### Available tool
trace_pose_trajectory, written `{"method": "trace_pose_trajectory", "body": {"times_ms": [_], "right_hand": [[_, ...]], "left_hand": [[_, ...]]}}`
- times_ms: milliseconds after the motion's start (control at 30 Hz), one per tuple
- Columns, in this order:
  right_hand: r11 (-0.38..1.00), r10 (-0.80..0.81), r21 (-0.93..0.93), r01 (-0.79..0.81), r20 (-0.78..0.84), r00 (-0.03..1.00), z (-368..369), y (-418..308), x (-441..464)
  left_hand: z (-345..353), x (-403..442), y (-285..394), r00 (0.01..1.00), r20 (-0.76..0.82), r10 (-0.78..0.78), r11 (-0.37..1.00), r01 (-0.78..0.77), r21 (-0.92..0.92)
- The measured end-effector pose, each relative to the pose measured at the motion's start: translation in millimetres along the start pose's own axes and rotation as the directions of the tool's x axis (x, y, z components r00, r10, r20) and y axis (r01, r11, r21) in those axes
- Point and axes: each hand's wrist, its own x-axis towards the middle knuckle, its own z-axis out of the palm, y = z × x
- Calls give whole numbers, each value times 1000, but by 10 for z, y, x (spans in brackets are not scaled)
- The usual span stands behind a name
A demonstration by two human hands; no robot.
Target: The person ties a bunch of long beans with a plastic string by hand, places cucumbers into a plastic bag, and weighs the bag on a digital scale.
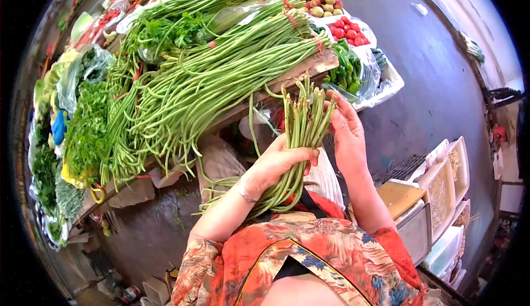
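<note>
A bunch of long beans (pixel 301 126) stands upright in front of my chest, its stem ends pointing up. My left hand (pixel 287 154) is wrapped around the middle of it, and the lower beans droop over my forearm and lap. At the top right of the bunch, my right hand (pixel 345 121) has its fingers bent at the stem ends, thumb and fingertips close together. Whether it pinches a single stem I cannot make out. Just beyond lies a large pile of long beans (pixel 221 80), tied in places with red bands, on a stall board (pixel 309 68).
Leafy greens (pixel 88 124) cover the left of the stall. Green peppers (pixel 345 68), tomatoes (pixel 349 32) and a white foam box (pixel 395 80) sit at its right end. To my right are bins (pixel 441 193) and a wooden board (pixel 400 195).
</note>
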Motion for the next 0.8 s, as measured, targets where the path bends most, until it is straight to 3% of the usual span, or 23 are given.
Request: {"method": "trace_pose_trajectory", "body": {"times_ms": [200, 333, 533, 567, 700, 800], "right_hand": [[999, -26, -33, 25, -16, 1000, -89, -36, 91], [997, 33, 71, -32, -22, 999, -142, 58, 100], [885, 253, 376, -274, 104, 962, -301, 131, 107], [913, 254, 329, -240, 1, 967, -265, 153, 115], [897, 192, 419, -143, -79, 978, -229, -56, 156], [909, 83, 411, -64, -28, 996, -278, -115, 216]], "left_hand": [[20, -3, 19, 998, -34, -48, 999, 47, -24], [10, 6, -5, 992, -123, -24, 999, 18, -50], [-12, 33, -26, 979, -202, 29, 996, -45, -72], [-25, 39, -35, 979, -200, 27, 997, -41, -69], [-123, 27, -27, 973, -226, 40, 999, -39, 11], [-110, 0, 18, 971, -230, 62, 998, -61, 12]]}}
